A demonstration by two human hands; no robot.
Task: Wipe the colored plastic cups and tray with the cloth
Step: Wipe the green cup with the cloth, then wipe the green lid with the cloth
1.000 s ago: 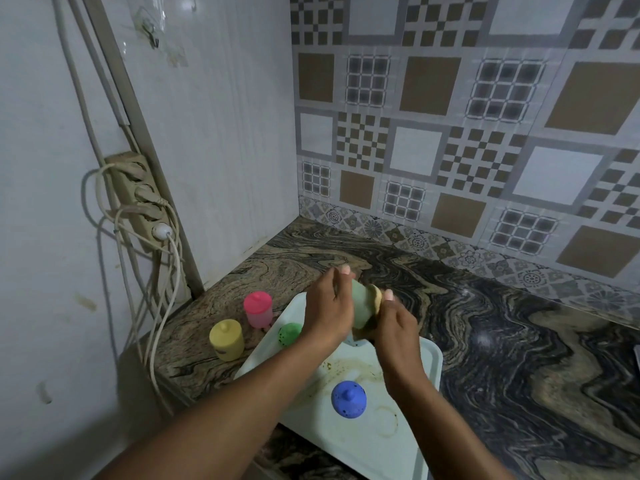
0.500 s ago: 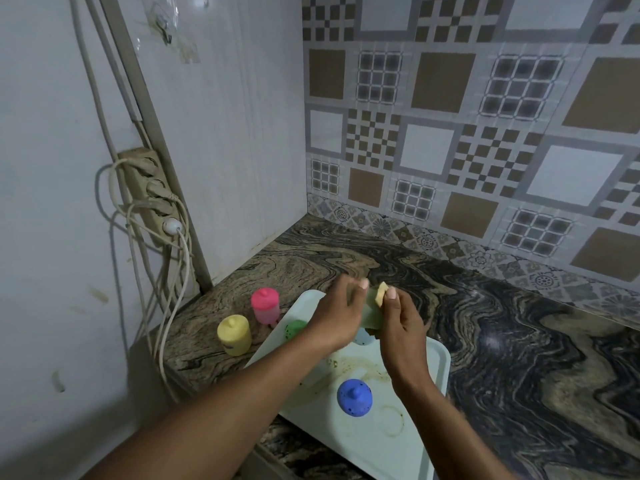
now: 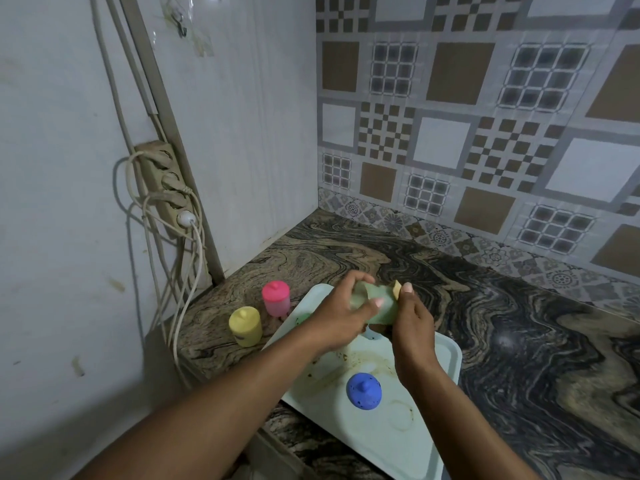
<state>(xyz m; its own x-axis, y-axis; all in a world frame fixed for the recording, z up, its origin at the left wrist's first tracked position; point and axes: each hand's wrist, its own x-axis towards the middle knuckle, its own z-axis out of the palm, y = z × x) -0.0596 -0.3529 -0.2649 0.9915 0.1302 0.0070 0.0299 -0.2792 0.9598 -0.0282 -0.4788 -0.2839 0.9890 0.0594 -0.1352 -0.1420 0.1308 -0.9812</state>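
Over the tray (image 3: pixel 391 448), the left hand (image 3: pixel 341 315) had its fingers curled round a smooth pale green cup (image 3: pixel 375 304), lying on its side in the air. The right hand (image 3: pixel 412 329) pinched a small yellow cloth (image 3: pixel 397 289) against the cup's end, with only a corner of it showing. The tray was a pale mint rectangle with rounded corners, smeared with brown stains and ring marks, and lay on the swirly marbled bench (image 3: pixel 526 344). A domed blue cup (image 3: pixel 363 392) with a knob on top sat upside down on it. A yellow cup (image 3: pixel 245 326) and a pink cup (image 3: pixel 275 299), both cylindrical, stood on the bench just beside the tray.
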